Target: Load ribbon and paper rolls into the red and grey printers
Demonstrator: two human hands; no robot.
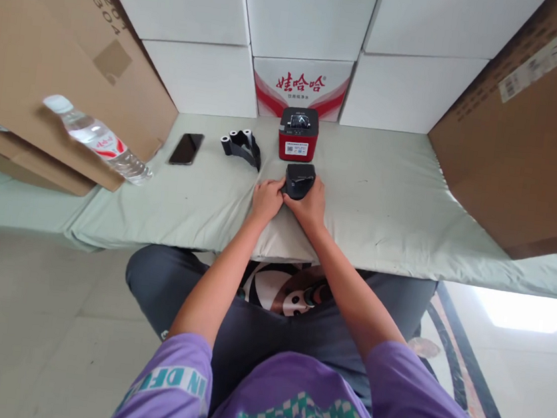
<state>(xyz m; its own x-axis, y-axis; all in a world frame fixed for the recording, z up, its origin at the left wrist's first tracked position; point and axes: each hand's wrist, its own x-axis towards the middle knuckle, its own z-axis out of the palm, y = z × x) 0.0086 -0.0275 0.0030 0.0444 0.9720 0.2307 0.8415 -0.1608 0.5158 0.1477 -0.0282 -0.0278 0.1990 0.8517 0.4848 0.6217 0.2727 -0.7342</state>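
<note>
A small black box-shaped device with a glossy top (300, 179) is between my hands at the middle of the table. My right hand (312, 203) wraps round its right side, thumb across the near side. My left hand (268, 198) presses against its left side, fingers curled and partly hidden. Just beyond it stands a red and black boxy machine (298, 137) with a white label on its front. To the left lies a black wrapper (245, 151) with several small white-ended rolls in it.
A dark smartphone (186, 149) lies farther left on the cloth-covered table (383, 214). A clear water bottle (100, 142) is tilted beside a large brown carton (41, 41). White boxes (308, 11) wall the back, and another brown carton (532, 144) stands on the right.
</note>
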